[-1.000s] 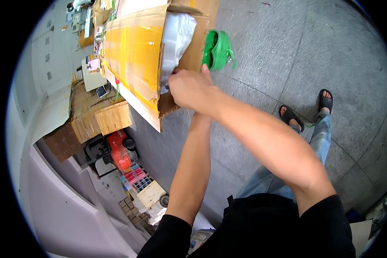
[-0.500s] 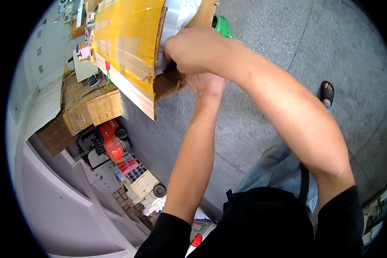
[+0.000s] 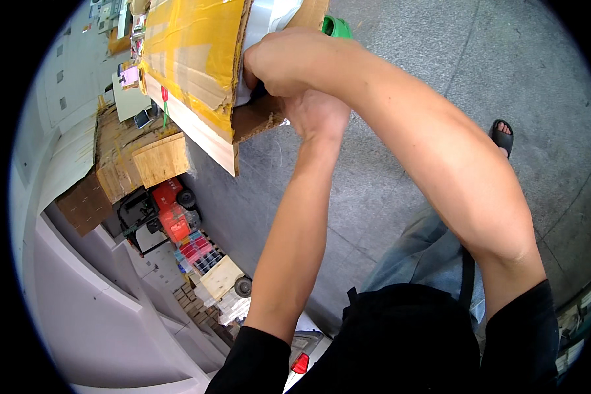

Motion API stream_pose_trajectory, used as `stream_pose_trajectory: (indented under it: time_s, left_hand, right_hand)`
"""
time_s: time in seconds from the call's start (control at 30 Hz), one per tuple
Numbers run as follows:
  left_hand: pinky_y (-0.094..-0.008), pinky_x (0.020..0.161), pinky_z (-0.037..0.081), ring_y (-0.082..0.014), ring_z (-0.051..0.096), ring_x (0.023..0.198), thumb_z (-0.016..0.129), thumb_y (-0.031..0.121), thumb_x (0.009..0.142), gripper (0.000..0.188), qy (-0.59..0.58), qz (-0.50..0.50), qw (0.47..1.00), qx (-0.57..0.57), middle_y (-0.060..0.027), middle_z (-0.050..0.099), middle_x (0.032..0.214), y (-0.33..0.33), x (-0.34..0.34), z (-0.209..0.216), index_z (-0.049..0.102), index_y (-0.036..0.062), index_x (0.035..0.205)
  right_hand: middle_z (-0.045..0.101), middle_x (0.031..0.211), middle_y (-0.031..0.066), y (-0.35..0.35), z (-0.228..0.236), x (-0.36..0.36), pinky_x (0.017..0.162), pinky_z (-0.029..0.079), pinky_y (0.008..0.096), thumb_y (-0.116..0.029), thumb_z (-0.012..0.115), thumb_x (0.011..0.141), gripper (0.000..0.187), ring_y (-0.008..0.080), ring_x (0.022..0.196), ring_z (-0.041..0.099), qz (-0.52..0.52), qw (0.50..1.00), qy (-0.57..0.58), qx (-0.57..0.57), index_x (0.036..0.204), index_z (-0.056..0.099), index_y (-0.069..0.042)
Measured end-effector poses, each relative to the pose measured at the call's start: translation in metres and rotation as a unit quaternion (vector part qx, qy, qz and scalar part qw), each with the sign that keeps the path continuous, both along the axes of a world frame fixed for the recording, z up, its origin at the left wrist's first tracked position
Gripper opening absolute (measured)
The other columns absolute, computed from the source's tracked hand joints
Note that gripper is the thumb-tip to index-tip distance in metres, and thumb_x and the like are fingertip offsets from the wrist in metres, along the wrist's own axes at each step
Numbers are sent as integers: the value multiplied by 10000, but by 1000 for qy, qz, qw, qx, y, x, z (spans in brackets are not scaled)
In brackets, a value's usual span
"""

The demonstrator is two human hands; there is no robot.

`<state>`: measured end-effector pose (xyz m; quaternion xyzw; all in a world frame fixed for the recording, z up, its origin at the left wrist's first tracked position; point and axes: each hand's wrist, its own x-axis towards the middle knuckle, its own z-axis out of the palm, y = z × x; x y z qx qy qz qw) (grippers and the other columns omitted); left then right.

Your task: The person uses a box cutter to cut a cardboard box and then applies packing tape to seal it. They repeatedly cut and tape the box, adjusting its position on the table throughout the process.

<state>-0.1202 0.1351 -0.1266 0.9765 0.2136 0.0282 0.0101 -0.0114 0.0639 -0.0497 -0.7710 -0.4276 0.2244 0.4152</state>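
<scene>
A cardboard box covered in yellow tape stands at the upper left, its open side toward my hands. White plastic sheeting shows inside it. My right hand is curled at the opening, fingers bent inward against the white plastic; what they hold, if anything, is hidden. Just below it, my left hand reaches up beside the lower cardboard flap. Its fingers disappear behind my right hand and the flap. My forearms come close together at the wrists.
The box rests on a pale wooden board. Behind it is a green round container. Farther left are a wooden panel, a red wheeled machine and stacked goods. A sandalled foot stands on the grey floor.
My right hand has shifted slightly left and up along the box opening. More of my left palm shows beneath it. The view has moved a little.
</scene>
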Motion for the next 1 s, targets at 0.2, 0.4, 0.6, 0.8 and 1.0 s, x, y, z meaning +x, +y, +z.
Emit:
stream_pose_trajectory:
  time_s: [0.2,0.4,0.6,0.8,1.0]
  left_hand:
    - [-543,1079,414,-452,541,1255,722,343,913,596,-33,-61,997,35,-259,596,1349,-11,0,0,577,-40,1346]
    - [-595,1194,277,-500,385,1390,727,341,910,764,-53,-82,995,-9,-320,473,1453,-25,-20,-6,446,-99,1468]
    - [-636,1270,165,-577,252,1497,739,346,902,938,-70,-106,992,22,-402,343,1547,-36,-27,-9,294,-172,1545]
    - [-656,1280,130,-603,180,1535,741,317,902,966,-53,-124,991,10,-451,223,1609,-43,-35,6,245,-193,1555]
    - [-549,1157,437,-469,528,1406,759,144,889,544,66,-161,975,-137,-312,589,1454,-58,-87,54,607,-111,1345]
  right_hand:
    - [780,1226,95,22,-14,11,979,579,399,26,620,855,490,312,1175,718,20,999,46,-21,1239,803,-215]
    - [784,1224,79,10,-9,4,949,590,399,24,630,847,505,297,1137,735,36,999,0,-30,1257,796,-221]
    - [795,1198,65,16,-16,17,919,598,396,22,626,842,509,284,1123,743,70,997,-4,-19,1245,804,-233]
    - [795,1208,52,18,-22,28,915,596,389,24,593,838,517,275,1117,745,127,989,-52,57,1248,805,-210]
    - [788,1219,76,15,-6,27,929,591,387,12,585,852,511,274,1127,737,116,993,-11,-3,1278,789,-184]
